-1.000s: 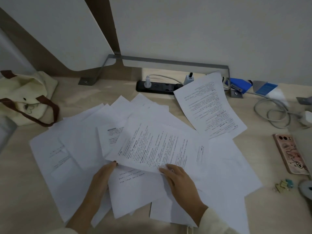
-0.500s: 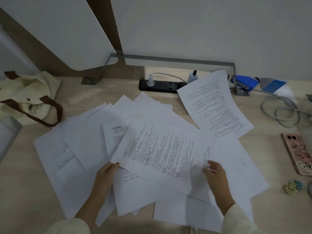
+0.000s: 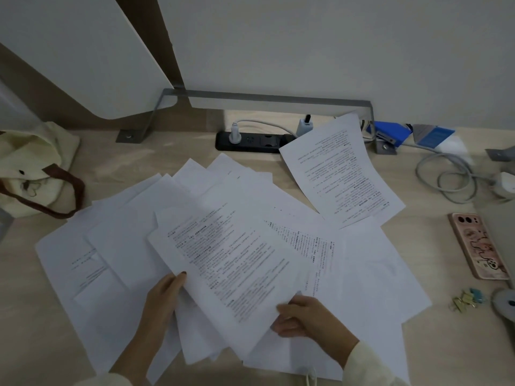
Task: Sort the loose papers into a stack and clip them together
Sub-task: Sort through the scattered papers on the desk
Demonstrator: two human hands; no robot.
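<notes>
papers [image 3: 125,232] strewn, left hand [image 3: 163,299], right hand [image 3: 309,319] gripping printed sheet [image 3: 231,263]

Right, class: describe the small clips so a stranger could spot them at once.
On the right of the desk, find the pink phone. Just nearer the person lie the binder clips: a tiny gold-and-teal cluster, apart from the white papers.

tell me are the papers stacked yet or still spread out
Spread out: the papers fan unaligned over the desk; the left hand and right hand hold the top sheet.
</notes>
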